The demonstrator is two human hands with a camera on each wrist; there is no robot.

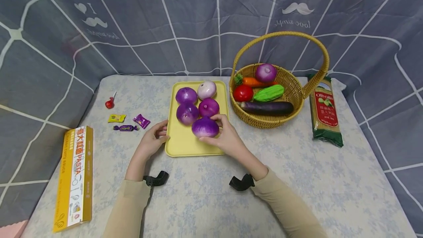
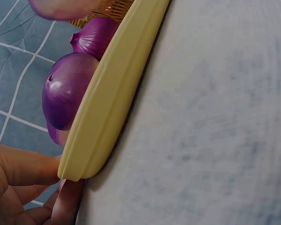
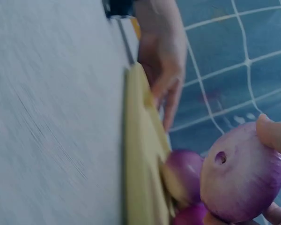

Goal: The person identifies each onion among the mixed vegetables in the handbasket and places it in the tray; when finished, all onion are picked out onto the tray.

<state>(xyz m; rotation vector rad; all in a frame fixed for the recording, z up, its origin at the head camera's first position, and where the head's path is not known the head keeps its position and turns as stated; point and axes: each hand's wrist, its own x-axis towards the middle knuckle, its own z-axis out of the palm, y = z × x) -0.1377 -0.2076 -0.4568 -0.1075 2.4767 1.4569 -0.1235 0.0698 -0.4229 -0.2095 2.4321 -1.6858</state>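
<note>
My right hand (image 1: 228, 138) grips a purple onion (image 1: 205, 127) between thumb and fingers, over the front right part of a yellow tray (image 1: 185, 146). In the right wrist view the held onion (image 3: 243, 176) shows its pale root end. Several other onions lie in the tray's back half, among them a whitish one (image 1: 206, 90) and a dark purple one (image 1: 187, 113). My left hand (image 1: 153, 139) pinches the tray's left rim; in the left wrist view its thumb (image 2: 30, 166) is against the rim and the fingers curl below.
A handled wicker basket (image 1: 264, 120) of vegetables, with another onion (image 1: 266, 72), stands right of the tray. Further right lies a pasta packet (image 1: 326, 109). Wrapped candies (image 1: 125, 127) and a lollipop (image 1: 110, 103) lie on the left, behind a yellow pasta box (image 1: 74, 179).
</note>
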